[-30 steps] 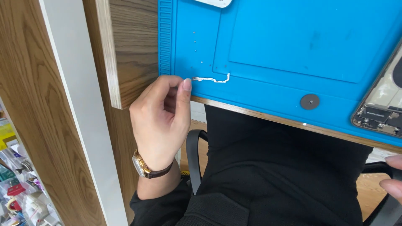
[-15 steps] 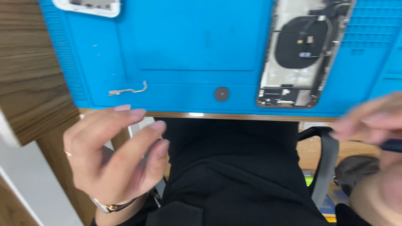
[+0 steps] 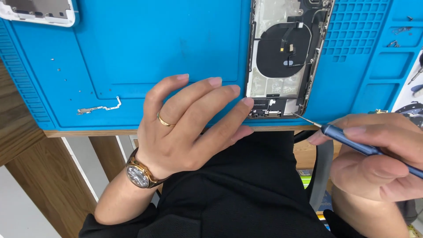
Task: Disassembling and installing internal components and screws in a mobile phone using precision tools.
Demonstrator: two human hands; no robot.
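An opened phone housing (image 3: 286, 57) lies on a blue work mat (image 3: 145, 48), its round black coil and bottom connectors exposed. My left hand (image 3: 189, 123) rests with fingers spread on the mat's front edge, fingertips touching the phone's lower left corner; it holds nothing. My right hand (image 3: 379, 154) grips a blue precision screwdriver (image 3: 352, 141), whose thin tip sits at the phone's bottom right corner. A small silver flex part (image 3: 99, 107) lies loose on the mat to the left.
A second phone part (image 3: 39, 11) with a white rim sits at the mat's top left. The mat's right side has a grid of small compartments (image 3: 357, 31) with tiny parts. Wooden desk edge (image 3: 88, 132) runs below the mat; my dark-clothed lap is beneath.
The view swung right from the mat's left edge to the phone. My left hand left the silver flex part and came to the phone's corner; my right hand brought the screwdriver tip to the phone.
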